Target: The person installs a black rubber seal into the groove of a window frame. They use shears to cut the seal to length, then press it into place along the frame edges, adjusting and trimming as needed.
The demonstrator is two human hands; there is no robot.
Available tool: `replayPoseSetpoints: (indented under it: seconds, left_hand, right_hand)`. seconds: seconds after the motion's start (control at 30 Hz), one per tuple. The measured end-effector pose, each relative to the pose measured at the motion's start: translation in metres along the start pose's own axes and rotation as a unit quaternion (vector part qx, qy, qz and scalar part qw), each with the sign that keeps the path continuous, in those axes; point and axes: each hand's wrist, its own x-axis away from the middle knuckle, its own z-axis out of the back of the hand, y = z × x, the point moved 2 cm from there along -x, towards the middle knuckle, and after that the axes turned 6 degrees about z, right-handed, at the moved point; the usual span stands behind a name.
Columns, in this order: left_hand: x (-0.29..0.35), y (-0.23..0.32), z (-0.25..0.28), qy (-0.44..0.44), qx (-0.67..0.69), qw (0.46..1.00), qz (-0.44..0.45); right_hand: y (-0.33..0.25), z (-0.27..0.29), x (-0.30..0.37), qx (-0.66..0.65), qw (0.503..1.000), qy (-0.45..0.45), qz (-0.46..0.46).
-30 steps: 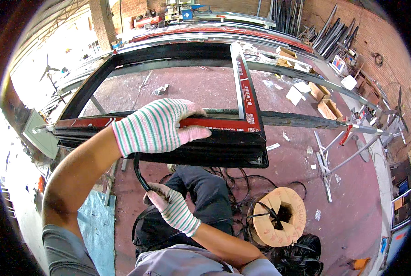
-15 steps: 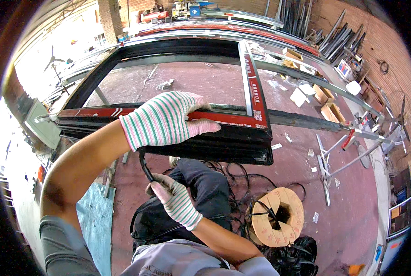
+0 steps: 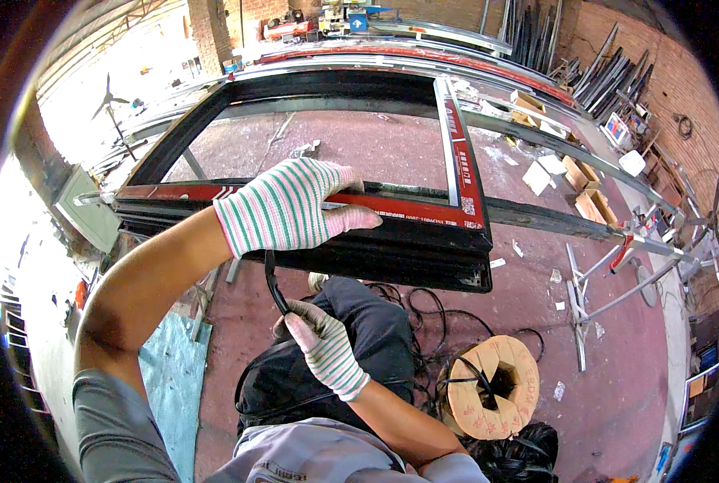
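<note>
A black window frame [image 3: 424,262] with red protective tape lies across metal supports in front of me. My left hand [image 3: 295,205], in a striped knit glove, grips its near bar, thumb on the red tape and fingers over the inner edge. Below that bar, my right hand [image 3: 325,348], gloved alike, pinches a black rubber-like strip [image 3: 272,282] between thumb and fingers. The strip rises from there to the underside of the bar under my left hand, where its upper end is hidden.
A round cardboard spool [image 3: 464,398] stands on the floor at the right, with loose black strip [image 3: 436,310] coiled beside it. Metal rails [image 3: 552,217] extend right from the frame. Opened cardboard boxes [image 3: 593,205] lie beyond. A pale blue sheet [image 3: 174,386] is at the left.
The view has swung slightly left, so the scene sits farther right. My left hand has slid a little left along the bar. My right hand keeps its pinch on the strip.
</note>
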Motion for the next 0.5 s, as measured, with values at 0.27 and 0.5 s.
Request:
replayPoseSetpoints:
  seconds: [0.27, 0.5]
  left_hand:
    - [-0.005, 0.007, 0.002, 0.034, -0.133, 0.988, 0.072]
    - [0.002, 0.021, 0.013, 0.029, -0.224, 0.967, 0.122]
  right_hand:
    - [-0.001, 0.006, -0.001, 0.028, 0.999, -0.001, -0.017]
    - [0.004, -0.001, 0.000, 0.009, 0.999, 0.015, -0.041]
